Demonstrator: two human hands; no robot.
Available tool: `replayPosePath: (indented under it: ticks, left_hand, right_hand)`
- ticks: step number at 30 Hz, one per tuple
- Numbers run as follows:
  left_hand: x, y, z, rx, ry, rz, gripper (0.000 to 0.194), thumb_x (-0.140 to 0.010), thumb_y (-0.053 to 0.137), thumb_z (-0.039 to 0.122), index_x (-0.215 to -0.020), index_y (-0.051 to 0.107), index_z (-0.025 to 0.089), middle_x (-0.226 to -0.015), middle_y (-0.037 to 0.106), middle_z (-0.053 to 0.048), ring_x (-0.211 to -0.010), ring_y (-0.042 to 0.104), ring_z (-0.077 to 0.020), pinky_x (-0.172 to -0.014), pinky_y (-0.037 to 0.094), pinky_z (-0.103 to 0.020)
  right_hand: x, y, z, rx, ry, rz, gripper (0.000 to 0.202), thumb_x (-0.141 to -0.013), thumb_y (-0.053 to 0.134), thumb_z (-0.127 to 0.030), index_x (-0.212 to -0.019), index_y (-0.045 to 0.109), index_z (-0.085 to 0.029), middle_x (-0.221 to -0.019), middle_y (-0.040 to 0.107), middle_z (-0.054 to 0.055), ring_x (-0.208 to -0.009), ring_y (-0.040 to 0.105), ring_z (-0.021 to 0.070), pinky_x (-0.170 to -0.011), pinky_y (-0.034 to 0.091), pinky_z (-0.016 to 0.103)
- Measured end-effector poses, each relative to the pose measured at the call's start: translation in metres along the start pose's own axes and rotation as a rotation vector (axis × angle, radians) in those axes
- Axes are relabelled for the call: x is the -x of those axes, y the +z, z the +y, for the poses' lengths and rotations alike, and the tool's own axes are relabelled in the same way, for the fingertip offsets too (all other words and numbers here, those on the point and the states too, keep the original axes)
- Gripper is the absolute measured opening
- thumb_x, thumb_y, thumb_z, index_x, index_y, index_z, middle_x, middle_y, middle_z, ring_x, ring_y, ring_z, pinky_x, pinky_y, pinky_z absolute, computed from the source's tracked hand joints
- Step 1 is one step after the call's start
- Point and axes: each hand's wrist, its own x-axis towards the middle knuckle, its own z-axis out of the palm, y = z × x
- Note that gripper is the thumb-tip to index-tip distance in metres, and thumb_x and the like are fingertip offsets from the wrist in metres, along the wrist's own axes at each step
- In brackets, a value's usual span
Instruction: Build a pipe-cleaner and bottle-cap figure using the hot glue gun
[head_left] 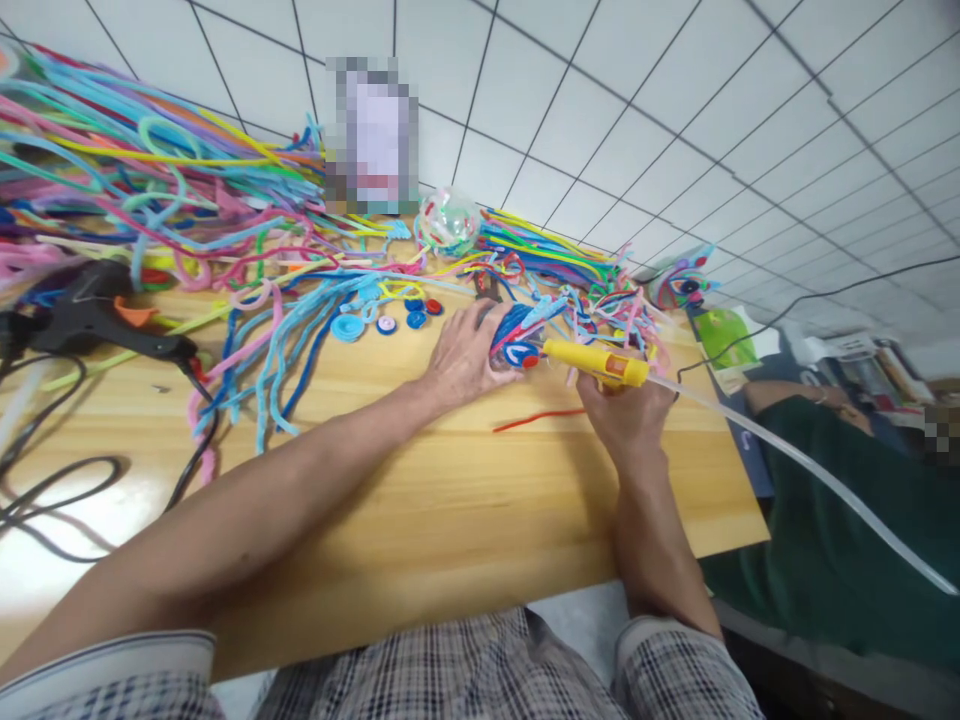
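Observation:
My left hand (466,358) is wrapped round a small blue, red and white craft piece (517,340) made of pipe cleaners, holding it above the table. A yellow hot glue gun (592,362) is gripped in my right hand (628,408), its nozzle pointing left close to the craft piece. Out of the gun's rear runs a long clear glue stick (810,460). I cannot tell whether the nozzle touches the piece. Below them a single red pipe cleaner (536,417) lies on the wood. Left of my left hand are several coiled discs (416,313) in blue and red.
Heaps of coloured pipe cleaners (187,170) cover the table's back left. A clear ball-shaped container (448,222) stands at the back. At far left lies a black glue gun (105,310) with its cord. Someone in dark green (832,510) sits at right, beside the wooden table (450,520).

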Motion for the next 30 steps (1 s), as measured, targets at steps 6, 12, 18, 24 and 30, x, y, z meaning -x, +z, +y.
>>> replayPosePath:
  ticks: [6, 12, 18, 24, 30]
  left_hand:
    - [0.0001, 0.0008, 0.0007, -0.024, 0.004, -0.007, 0.108, -0.071, 0.097, 0.052, -0.16, 0.042, 0.023, -0.157, 0.051, -0.021, -0.143, 0.052, -0.0437, -0.123, 0.042, -0.062]
    - [0.0006, 0.0019, -0.0006, -0.02, 0.003, -0.012, 0.107, -0.072, 0.095, 0.056, -0.16, 0.043, 0.026, -0.158, 0.05, -0.019, -0.142, 0.052, -0.0431, -0.121, 0.043, -0.061]
    - [0.0011, 0.0025, -0.0006, -0.032, 0.008, -0.019, 0.107, -0.073, 0.094, 0.057, -0.161, 0.043, 0.024, -0.159, 0.05, -0.021, -0.142, 0.053, -0.0436, -0.12, 0.043, -0.06]
    - [0.0013, 0.0003, 0.0022, -0.061, 0.011, -0.034, 0.105, -0.077, 0.091, 0.057, -0.163, 0.041, 0.022, -0.159, 0.049, -0.022, -0.142, 0.052, -0.0427, -0.12, 0.043, -0.061]
    - [0.0013, 0.0003, 0.0024, -0.081, 0.011, -0.029, 0.105, -0.076, 0.092, 0.055, -0.162, 0.042, 0.023, -0.158, 0.05, -0.02, -0.141, 0.053, -0.0412, -0.12, 0.044, -0.059]
  right_hand:
    - [0.001, 0.0001, 0.0022, 0.08, -0.017, 0.045, 0.023, -0.084, 0.067, -0.036, -0.1, 0.077, -0.024, -0.084, 0.079, 0.01, -0.083, 0.074, 0.0321, -0.085, 0.062, 0.049]
    - [0.0009, 0.0001, -0.0001, 0.065, -0.019, 0.045, 0.021, -0.083, 0.066, -0.033, -0.1, 0.077, -0.025, -0.091, 0.081, 0.011, -0.088, 0.074, 0.0326, -0.084, 0.062, 0.048]
    - [0.0015, 0.0002, -0.0018, 0.041, -0.007, -0.01, 0.027, -0.082, 0.066, -0.031, -0.104, 0.078, -0.022, -0.089, 0.08, 0.011, -0.083, 0.074, 0.0309, -0.078, 0.061, 0.044]
    - [0.001, 0.0028, 0.0002, 0.046, -0.05, 0.042, 0.027, -0.078, 0.065, -0.029, -0.101, 0.077, -0.022, -0.085, 0.079, 0.008, -0.08, 0.073, 0.0277, -0.077, 0.06, 0.041]
    - [0.0015, 0.0034, 0.0011, 0.048, -0.08, 0.049, 0.027, -0.079, 0.063, -0.029, -0.101, 0.077, -0.022, -0.085, 0.078, 0.008, -0.081, 0.072, 0.0274, -0.079, 0.059, 0.042]
